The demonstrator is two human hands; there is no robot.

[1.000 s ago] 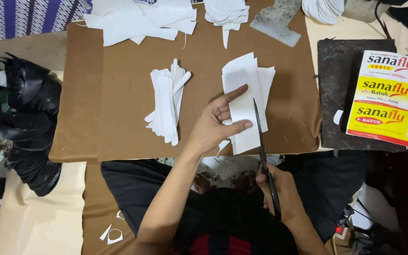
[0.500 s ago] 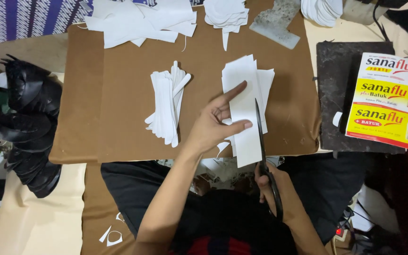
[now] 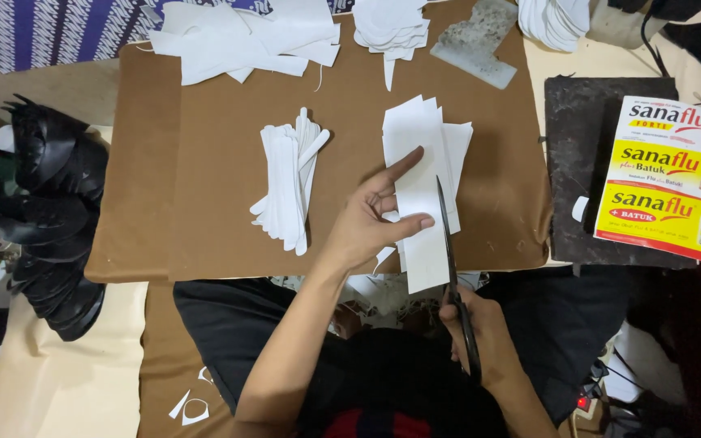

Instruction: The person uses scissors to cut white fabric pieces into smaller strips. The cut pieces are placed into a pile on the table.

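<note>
Bare brown board [image 3: 221, 203] left of strip pile [image 3: 287, 186] — paper heaps [image 3: 245, 36] crowd the far edge.

Left hand [image 3: 371, 223] pinching, right hand [image 3: 480, 332] gripping

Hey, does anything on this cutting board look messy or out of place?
Mostly tidy. Small white offcuts lie below the brown board, beside the person's leg. The left hand holds the paper strip while the right hand works the scissors.
</note>
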